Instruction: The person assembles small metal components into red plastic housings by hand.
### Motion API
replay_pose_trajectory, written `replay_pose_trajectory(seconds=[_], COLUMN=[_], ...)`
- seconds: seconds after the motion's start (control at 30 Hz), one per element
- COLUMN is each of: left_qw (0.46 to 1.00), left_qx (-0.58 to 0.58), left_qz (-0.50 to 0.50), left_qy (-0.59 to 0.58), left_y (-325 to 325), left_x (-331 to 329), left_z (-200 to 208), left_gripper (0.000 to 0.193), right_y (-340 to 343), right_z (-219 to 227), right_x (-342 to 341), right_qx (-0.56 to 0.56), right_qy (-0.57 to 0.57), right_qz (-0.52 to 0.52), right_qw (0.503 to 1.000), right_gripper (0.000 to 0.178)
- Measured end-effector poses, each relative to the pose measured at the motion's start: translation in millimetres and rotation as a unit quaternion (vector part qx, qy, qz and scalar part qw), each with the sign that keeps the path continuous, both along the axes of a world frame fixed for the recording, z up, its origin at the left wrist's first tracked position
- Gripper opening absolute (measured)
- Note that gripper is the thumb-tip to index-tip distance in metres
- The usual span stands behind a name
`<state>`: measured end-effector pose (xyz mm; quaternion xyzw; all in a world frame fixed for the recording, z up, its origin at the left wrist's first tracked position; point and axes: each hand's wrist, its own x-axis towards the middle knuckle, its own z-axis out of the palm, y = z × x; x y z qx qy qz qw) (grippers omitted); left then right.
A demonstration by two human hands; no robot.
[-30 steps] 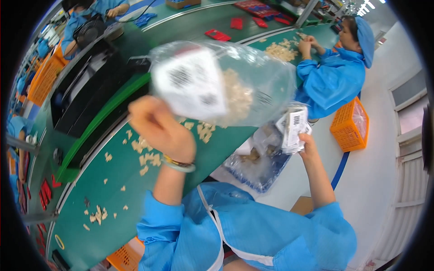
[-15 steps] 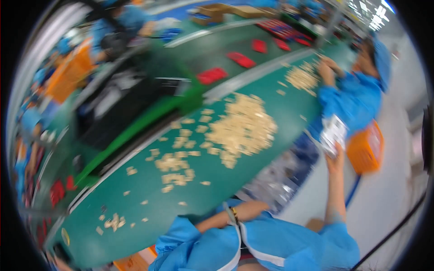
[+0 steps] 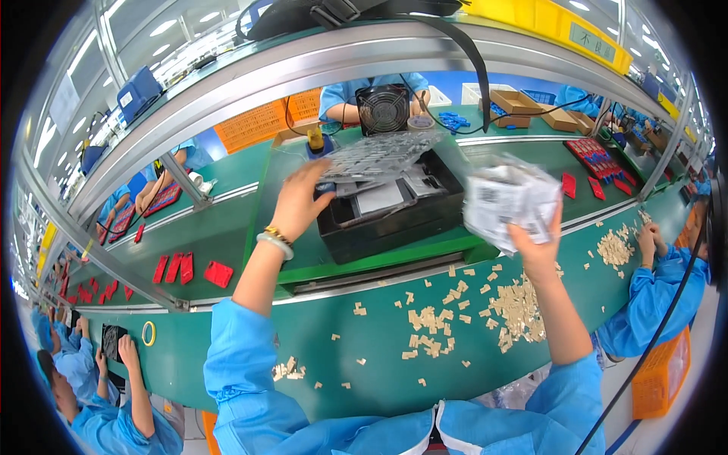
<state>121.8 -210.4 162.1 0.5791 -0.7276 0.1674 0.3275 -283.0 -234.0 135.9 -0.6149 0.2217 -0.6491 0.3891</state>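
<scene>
My left hand is at the left edge of a clear plastic tray, with thumb and fingers closed on it. That tray is tilted up over a black box, in which flat packets with white labels lie partly hidden. Several silvery bags with white printed labels are in my right hand, held to the right of the box and slightly blurred. Below my hands, many small cream-coloured pieces lie scattered and heaped on the green work surface.
The box stands on a green-edged platform. Behind it is a black fan; a metal shelf rail crosses above. Red parts lie on the conveyor. Co-workers sit at the right and left.
My view has swung up and left toward the box. The right hand has carried the bags from the right side to beside the box. My left hand has risen from near my body to the tray.
</scene>
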Motion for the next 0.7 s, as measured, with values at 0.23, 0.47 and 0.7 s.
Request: replay_pose_trajectory(seconds=[0.23, 0.47, 0.7], left_qw=[0.991, 0.964, 0.997], left_qx=[0.111, 0.219, -0.071], left_qz=[-0.044, -0.149, -0.023], left_qy=[0.066, -0.007, -0.030], left_y=[-30, -37, -56], left_x=[-8, 32, 68], left_z=[29, 16, 14], left_gripper=[0.041, 0.061, 0.029], right_y=[-39, -54, -84], right_z=[47, 36, 45], right_x=[85, 88, 122], right_qx=[-0.590, -0.580, -0.630], right_qy=[0.339, 0.363, 0.291], right_qz=[-0.033, -0.020, -0.055], right_qw=[0.732, 0.728, 0.718], right_gripper=[0.047, 0.052, 0.055])
